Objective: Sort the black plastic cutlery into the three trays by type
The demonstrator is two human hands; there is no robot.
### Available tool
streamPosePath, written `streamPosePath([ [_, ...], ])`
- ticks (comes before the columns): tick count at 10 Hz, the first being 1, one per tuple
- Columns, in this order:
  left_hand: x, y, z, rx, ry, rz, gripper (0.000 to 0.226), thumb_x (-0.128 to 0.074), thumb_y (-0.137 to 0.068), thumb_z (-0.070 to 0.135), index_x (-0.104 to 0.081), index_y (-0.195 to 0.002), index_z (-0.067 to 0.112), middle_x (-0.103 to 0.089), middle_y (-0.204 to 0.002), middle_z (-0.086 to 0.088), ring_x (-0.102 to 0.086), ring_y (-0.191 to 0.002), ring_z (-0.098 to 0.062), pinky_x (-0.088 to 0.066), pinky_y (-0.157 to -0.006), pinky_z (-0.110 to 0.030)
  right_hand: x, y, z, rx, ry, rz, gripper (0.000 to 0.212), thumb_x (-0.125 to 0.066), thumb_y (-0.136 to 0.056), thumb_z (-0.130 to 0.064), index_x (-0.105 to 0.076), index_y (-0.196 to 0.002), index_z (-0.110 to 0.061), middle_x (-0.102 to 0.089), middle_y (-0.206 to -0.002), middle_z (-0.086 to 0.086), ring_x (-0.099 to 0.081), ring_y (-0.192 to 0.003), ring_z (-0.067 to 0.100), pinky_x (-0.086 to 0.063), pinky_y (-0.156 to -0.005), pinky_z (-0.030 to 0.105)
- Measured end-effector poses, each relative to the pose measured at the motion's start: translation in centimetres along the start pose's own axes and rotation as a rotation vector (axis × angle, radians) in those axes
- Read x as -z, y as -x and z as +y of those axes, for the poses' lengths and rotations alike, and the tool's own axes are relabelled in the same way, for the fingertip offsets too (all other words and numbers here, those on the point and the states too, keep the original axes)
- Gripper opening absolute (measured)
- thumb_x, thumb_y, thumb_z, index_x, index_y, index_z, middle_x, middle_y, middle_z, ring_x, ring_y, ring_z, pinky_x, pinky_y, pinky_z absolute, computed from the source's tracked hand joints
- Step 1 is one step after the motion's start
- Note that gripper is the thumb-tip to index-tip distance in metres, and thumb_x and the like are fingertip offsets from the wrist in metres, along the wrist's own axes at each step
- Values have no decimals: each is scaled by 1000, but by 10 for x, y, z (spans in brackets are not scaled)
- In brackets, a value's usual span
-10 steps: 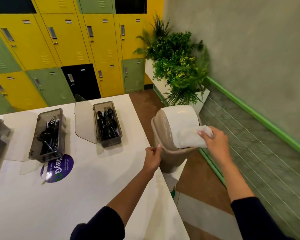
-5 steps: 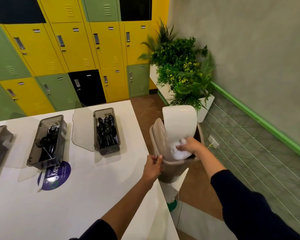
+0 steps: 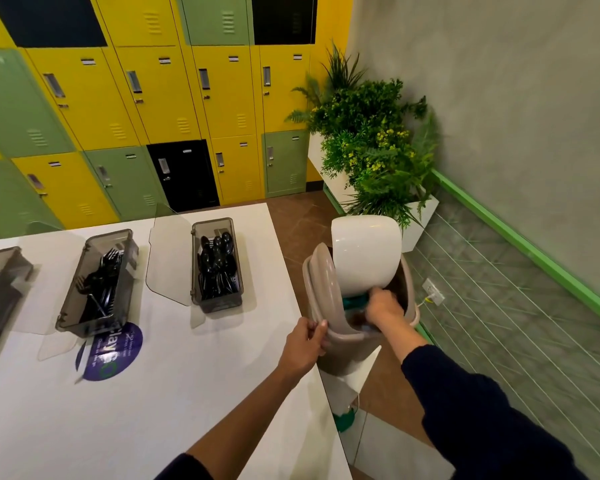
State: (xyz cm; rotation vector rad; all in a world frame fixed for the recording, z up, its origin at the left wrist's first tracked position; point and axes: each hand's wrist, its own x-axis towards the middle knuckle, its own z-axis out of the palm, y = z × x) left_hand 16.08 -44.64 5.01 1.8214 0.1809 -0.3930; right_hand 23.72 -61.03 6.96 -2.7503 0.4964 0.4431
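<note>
Left hand: the left hand (image 3: pixel 303 342), centre of the frame, is clamped on the near rim of the taupe plastic swing-lid bin (image 3: pixel 329 308), steadying it just off the table's right edge.
Right hand: the right hand (image 3: pixel 383 308) is plunged into the bin's mouth under the tipped white swing flap (image 3: pixel 364 256); whether it is gripping anything or empty, one cannot tell, the fingers are hidden inside.
Cutlery: sorted, by the look of it. Black plastic spoons (image 3: pixel 217 265) fill the smoky clear tray (image 3: pixel 196 271) at centre, black plastic forks (image 3: pixel 103 275) lie in the middle smoky tray (image 3: pixel 73 299), and a third smoky tray (image 3: pixel 13 271) sits at the left edge, its contents unclear.
Table: the white tabletop (image 3: pixel 187 375) shows no loose cutlery, only a purple round sticker (image 3: pixel 113 351).
Step in hand: apparently binning waste, a tidy-up after the sorting.
How to do it well: grip the rim firmly so the bin cannot tip, let go deep inside, then draw the hand out low so the flap swings shut cleanly.
</note>
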Motion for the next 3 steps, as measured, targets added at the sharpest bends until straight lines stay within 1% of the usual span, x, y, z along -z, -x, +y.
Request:
streamPosePath([
  [1, 2, 0, -1, -22, -32, 8, 21, -45, -98, 34, -47, -102, 14, -62, -98, -2, -59, -73, -10, -45, -59, -10, 11, 10, 1, 34, 18, 23, 37, -69, -84, -24, -58, -113, -5, -61, -116, 15, -57, -109, 33, -51, -87, 39],
  [2, 8, 5, -1, -11, -71, 26, 20, -44, -99, 34, -45, -104, 15, -60, -102, -3, -61, -79, -13, -48, -66, -14, 26, 25, 0, 72, 48, 75, 37, -74, -81, -24, -62, -107, 0, -66, -108, 16, -63, -100, 32, -49, -74, 35],
  [3, 19, 6, -5, -39, -93, 112, 18, -44, -99, 32, -44, -102, 15, -58, -102, -3, -63, -89, -22, -50, -74, -23, 40, 43, -8, 86, 21, 173, 22, -67, -87, -15, -62, -103, -1, -67, -103, 16, -64, -97, 32, -43, -67, 31],
])
